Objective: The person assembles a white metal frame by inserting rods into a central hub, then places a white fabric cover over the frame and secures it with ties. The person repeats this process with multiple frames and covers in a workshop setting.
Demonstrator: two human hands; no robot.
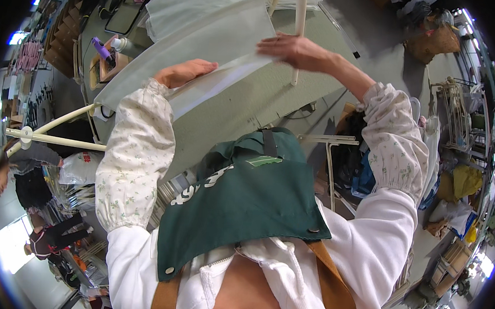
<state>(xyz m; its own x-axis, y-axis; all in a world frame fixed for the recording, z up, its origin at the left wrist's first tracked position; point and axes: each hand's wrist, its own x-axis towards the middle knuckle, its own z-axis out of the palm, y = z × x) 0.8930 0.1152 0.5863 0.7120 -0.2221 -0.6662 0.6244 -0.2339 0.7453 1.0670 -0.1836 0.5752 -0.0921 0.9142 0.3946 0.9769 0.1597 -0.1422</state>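
A pale translucent sheet (pixel 203 41) stretches across a cream tube frame (pixel 300 13) on a green-topped work table (pixel 215 127). My left hand (pixel 187 72) rests on the sheet near its front edge, palm down, fingers extended. Flat and slightly blurred, my right hand (pixel 296 51) touches the sheet's right end, beside an upright tube of the frame. Neither hand is closed round anything that shows. The crossed tubes at the left are joined by a round cream connector (pixel 26 137).
A small box (pixel 116 63) with a purple-handled tool and a jar stands at the table's left. More folded sheets (pixel 180 6) lie behind. A metal rod (pixel 339 30) reaches the far right edge. Other people are at the far left. Metal racks (pixel 454 112) stand right.
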